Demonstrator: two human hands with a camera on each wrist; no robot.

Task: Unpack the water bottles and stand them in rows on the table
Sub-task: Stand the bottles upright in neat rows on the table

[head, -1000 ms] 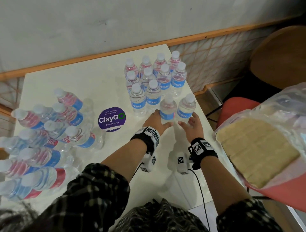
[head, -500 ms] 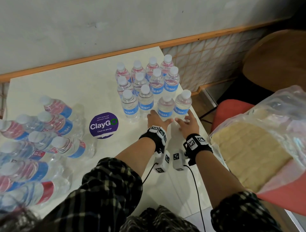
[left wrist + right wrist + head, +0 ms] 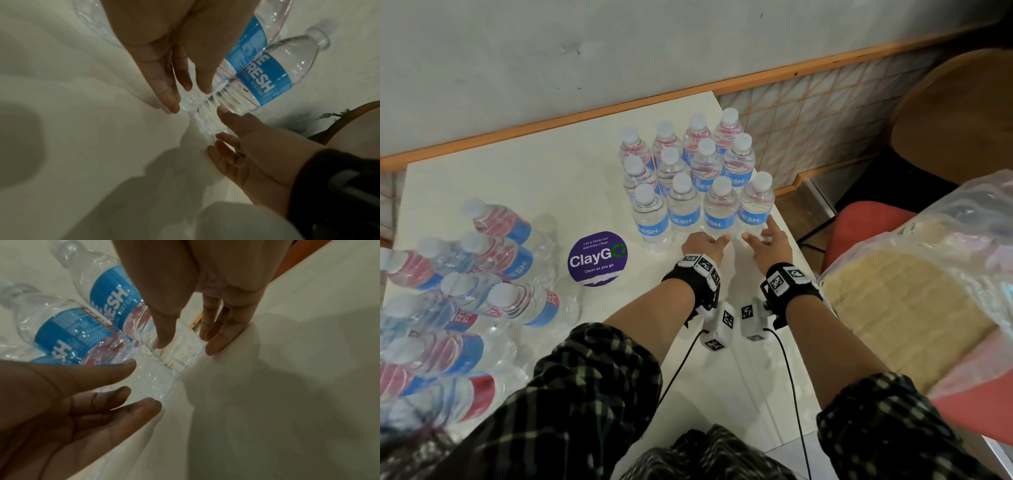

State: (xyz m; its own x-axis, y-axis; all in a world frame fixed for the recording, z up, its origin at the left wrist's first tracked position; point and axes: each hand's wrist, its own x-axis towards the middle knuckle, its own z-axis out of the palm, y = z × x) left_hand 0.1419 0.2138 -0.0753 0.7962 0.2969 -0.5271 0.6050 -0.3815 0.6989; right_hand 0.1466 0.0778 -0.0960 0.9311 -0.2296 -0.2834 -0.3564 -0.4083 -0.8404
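Clear water bottles with blue labels stand in three rows (image 3: 688, 171) at the table's back right. My left hand (image 3: 717, 240) has straight fingers at the base of the front row's third bottle (image 3: 719, 209). My right hand (image 3: 756, 233) lies the same way at the base of the end bottle (image 3: 755, 202). In the left wrist view the left hand (image 3: 185, 92) touches a ribbed bottle base (image 3: 191, 100), with the right hand (image 3: 246, 146) beside it. In the right wrist view the right hand (image 3: 185, 340) touches its bottle (image 3: 180, 350). Several bottles (image 3: 465, 291) lie on their sides at the left.
A purple round ClayGo sticker (image 3: 598, 258) is on the white table (image 3: 534, 178). The table's right edge (image 3: 796, 250) runs just beside my right hand. A red chair (image 3: 866, 226) holds a clear plastic bag (image 3: 928, 291). A wall runs along the back.
The two right-hand front bottles have slid back into line with the front row. Both hands followed them forward and now lie with straight fingers at their bases.
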